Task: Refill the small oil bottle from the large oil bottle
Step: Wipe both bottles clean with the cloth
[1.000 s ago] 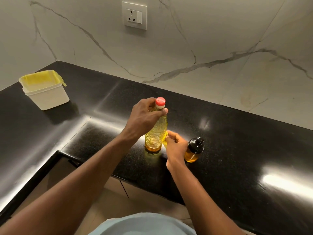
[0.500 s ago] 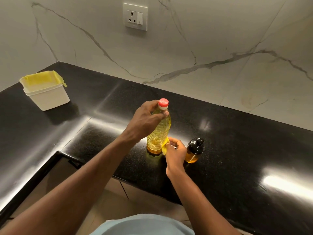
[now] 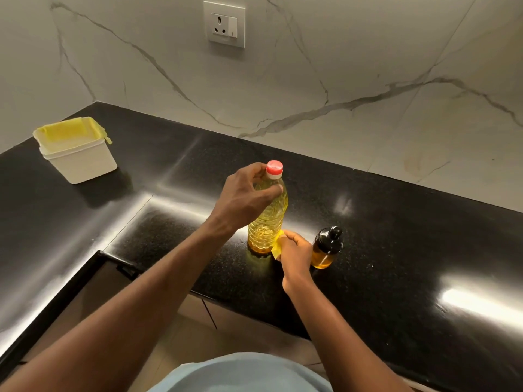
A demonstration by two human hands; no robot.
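The large oil bottle (image 3: 268, 219), clear plastic with yellow oil and a red cap, stands upright on the black counter (image 3: 396, 250). My left hand (image 3: 243, 199) grips its neck just below the cap. My right hand (image 3: 295, 251) pinches a small yellow cloth (image 3: 278, 246) against the bottle's lower right side. The small oil bottle (image 3: 327, 248), with a black lid and amber oil low inside, stands right behind my right hand, capped.
A white tub (image 3: 79, 157) lined with a yellow cloth sits at the counter's far left. A wall socket (image 3: 225, 24) is on the marble backsplash above. The counter's front edge runs below my forearms.
The yellow cloth in my right hand has slid down the large bottle's side toward its base. My left hand keeps its hold on the neck.
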